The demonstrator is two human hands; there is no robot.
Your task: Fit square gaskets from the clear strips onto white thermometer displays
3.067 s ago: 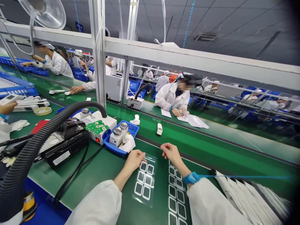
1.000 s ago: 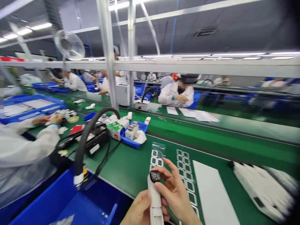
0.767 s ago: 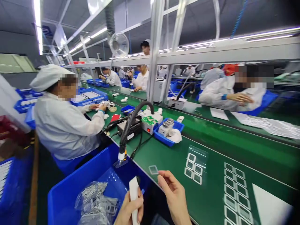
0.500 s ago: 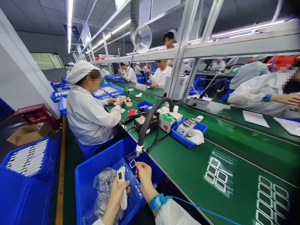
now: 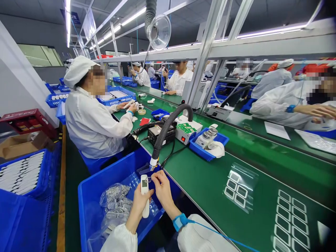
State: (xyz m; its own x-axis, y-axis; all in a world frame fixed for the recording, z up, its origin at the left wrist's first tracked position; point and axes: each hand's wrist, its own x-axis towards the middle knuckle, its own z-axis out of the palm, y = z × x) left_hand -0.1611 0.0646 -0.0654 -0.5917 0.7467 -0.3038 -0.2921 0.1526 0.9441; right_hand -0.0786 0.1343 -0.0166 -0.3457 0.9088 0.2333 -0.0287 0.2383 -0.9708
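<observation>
My left hand (image 5: pixel 138 201) is closed around a white handheld thermometer-like device (image 5: pixel 145 209), held upright with its small dark screen facing me. My right hand (image 5: pixel 163 189) pinches a thin white rectangular frame (image 5: pixel 148 179) between thumb and fingertips. The frame is at the screen end of the device; whether the two touch, I cannot tell. Just above my fingers hangs the metal tip of a black corrugated hose (image 5: pixel 159 144). Beneath both hands is a large blue bin (image 5: pixel 84 206) with plastic bags of small parts (image 5: pixel 115 201). A blue wrist strap (image 5: pixel 179 221) circles my right wrist.
On the green bench (image 5: pixel 189 189) lie a clear sheet with white frames (image 5: pixel 249 196) and rows of more frames (image 5: pixel 291 224). A blue tray (image 5: pixel 202 152) and a white box with a red switch (image 5: pixel 181 137) stand farther back. A co-worker (image 5: pixel 94 119) sits at left.
My right hand has brought the white frame leftward, up to the device's screen end. My left hand has lifted the device slightly and moved it right. The camera view has shifted a little.
</observation>
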